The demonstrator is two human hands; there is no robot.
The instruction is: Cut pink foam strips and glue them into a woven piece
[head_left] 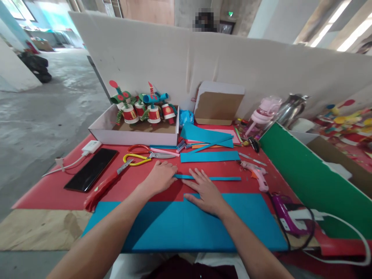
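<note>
A narrow blue paper strip (223,178) lies flat across the red table cover in front of me. My left hand (162,176) has its fingers curled round the strip's left end, the fingertips partly hidden. Palm down, my right hand (205,192) rests with fingers spread over the strip's middle, its thumb and heel above a large blue sheet (241,217). That sheet covers the near edge of the table, beneath both forearms. Just beyond the hands is a wider blue paper band (209,156). Yellow-and-red-handled scissors (145,157) lie open, left of the band.
Left are a black phone (91,170), white charger (91,146) and red-handled knife (107,184). A box (133,137) holds several paper-cup figures. Rightward are a pink glue gun (255,172), purple power strip (286,217) with cables, and green panel (308,182). A person's head shows beyond the partition.
</note>
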